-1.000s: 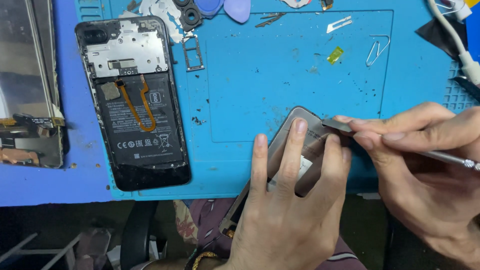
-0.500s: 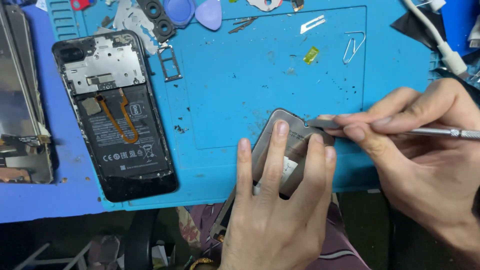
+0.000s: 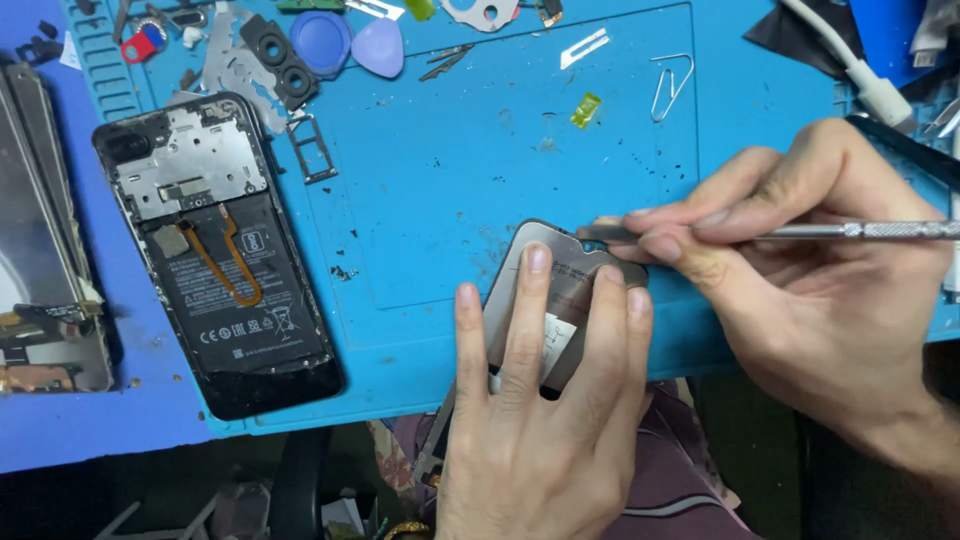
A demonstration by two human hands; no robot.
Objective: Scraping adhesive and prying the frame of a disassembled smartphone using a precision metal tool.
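My left hand (image 3: 545,420) presses flat on a grey phone screen panel (image 3: 560,270) that overhangs the near edge of the blue work mat (image 3: 480,180). My right hand (image 3: 800,270) grips a thin metal pry tool (image 3: 860,230), its tip at the panel's top edge by the notch. An opened black phone (image 3: 215,260) with bare battery and an orange flex cable lies at the left on the mat.
Loose parts lie along the mat's far edge: a camera bezel (image 3: 275,65), a round blue opener (image 3: 322,42), a purple pick (image 3: 378,47), a SIM tray (image 3: 310,150), a paper clip (image 3: 672,85). Another dismantled screen (image 3: 40,270) lies far left. A white cable (image 3: 860,70) runs top right.
The view has shifted, so everything sits lower and more to the left in frame. Both hands stay on the panel, the tool tip still at its top edge.
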